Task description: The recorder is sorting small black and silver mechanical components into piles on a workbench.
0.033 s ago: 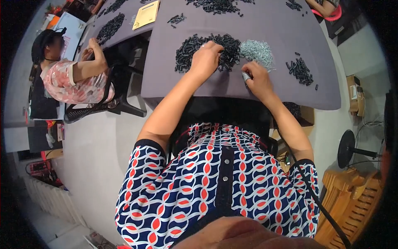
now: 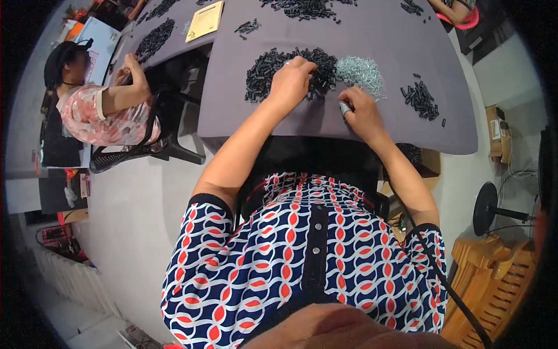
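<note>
My left hand (image 2: 290,81) rests on a heap of small black cylindrical pieces (image 2: 264,72), its fingers curled down and closing at the tips. Whatever they pinch is hidden among the pieces. Right beside this heap lies a smaller pile of shiny silvery pins or screws (image 2: 363,72), too small to tell which. Just below that pile is my right hand (image 2: 363,110), closed, with the thumb against bent fingers. Something silvery grey (image 2: 346,107) shows at its thumb side; I cannot make out what it is.
A grey cloth covers the table (image 2: 232,119). More black pieces (image 2: 421,100) lie to the right, with further heaps (image 2: 299,8) at the far side. A yellow box (image 2: 204,21) lies far left. A person (image 2: 107,110) sits at the left; a wooden chair (image 2: 494,285) stands lower right.
My left hand has shifted very slightly to the right over the black pieces. The right hand looks the same.
</note>
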The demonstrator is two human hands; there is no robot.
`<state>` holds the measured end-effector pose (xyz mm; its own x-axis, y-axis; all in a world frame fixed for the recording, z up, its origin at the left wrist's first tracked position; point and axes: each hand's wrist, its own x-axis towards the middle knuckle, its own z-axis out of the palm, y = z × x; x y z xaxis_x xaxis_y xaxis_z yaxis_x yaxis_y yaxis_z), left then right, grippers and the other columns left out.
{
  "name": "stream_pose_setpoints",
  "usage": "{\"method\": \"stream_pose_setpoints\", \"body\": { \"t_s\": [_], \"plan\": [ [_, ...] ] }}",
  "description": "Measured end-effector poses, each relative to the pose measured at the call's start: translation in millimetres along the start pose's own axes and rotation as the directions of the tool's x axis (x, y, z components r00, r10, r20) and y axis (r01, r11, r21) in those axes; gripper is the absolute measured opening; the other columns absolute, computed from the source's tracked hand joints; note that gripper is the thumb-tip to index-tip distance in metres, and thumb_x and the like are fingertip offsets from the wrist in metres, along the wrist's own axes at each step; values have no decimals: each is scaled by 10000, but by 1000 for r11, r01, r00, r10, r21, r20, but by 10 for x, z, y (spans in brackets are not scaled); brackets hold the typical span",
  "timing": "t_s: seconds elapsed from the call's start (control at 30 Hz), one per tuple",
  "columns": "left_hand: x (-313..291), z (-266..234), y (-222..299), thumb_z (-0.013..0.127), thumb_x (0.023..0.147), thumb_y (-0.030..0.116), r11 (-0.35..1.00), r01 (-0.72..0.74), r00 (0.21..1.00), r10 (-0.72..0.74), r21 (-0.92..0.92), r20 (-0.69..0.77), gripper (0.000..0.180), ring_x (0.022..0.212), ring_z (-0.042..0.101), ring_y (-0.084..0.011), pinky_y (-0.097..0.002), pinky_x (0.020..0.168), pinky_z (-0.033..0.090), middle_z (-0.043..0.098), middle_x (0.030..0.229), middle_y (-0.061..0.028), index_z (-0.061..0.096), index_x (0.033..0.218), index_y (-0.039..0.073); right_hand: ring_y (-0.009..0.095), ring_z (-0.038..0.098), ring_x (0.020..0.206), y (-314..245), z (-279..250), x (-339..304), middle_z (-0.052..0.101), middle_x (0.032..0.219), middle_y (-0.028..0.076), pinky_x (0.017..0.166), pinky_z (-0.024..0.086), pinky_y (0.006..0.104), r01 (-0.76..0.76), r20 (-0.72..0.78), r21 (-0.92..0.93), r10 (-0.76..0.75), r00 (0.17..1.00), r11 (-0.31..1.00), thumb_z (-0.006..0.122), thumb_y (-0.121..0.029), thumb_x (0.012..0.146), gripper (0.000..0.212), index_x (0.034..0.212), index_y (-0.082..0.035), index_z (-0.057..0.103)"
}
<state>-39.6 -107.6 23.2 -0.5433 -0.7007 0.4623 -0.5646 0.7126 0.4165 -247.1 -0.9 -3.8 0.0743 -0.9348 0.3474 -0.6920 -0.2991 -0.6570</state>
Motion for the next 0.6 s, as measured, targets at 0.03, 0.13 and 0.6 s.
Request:
{"method": "stream_pose_setpoints", "body": {
  "t_s": [0.03, 0.13, 0.6],
  "plan": [
    [46, 74, -17, 633, 846, 45, 999, -46, 999, 47, 26, -15, 239, 982, 622, -340, -433, 826, 514, 639, 1025, -109, 680, 1077, 81, 364, 603, 905, -1, 3, -8, 593, 943, 150, 797, 493, 428, 21, -5, -35, -21, 1000, 999, 588, 18, 725, 270, 989, -35, 586],
    [174, 191, -91, 648, 812, 47, 990, -94, 993, 85, 102, 88, 204, 979, 618, -340, -436, 826, 513, 642, 1027, -108, 687, 1012, 64, 316, 604, 790, 10, 37, -1, 578, 889, 133, 707, 490, 376, 87, -71, -27, -89, 994, 996, 579, 59, 712, 260, 961, -16, 588],
    [-205, 72, 81, 574, 988, 87, 600, 373, 924, -306, -708, 228, 119, 704, 552, -66, -221, 648, 467, 681, 862, -48, 599, 1068, 2, 375, 591, 932, 17, 58, -20, 591, 953, 154, 808, 484, 439, 80, -83, 2, -80, 993, 997, 570, 36, 701, 273, 966, -26, 582]
  ]
}}
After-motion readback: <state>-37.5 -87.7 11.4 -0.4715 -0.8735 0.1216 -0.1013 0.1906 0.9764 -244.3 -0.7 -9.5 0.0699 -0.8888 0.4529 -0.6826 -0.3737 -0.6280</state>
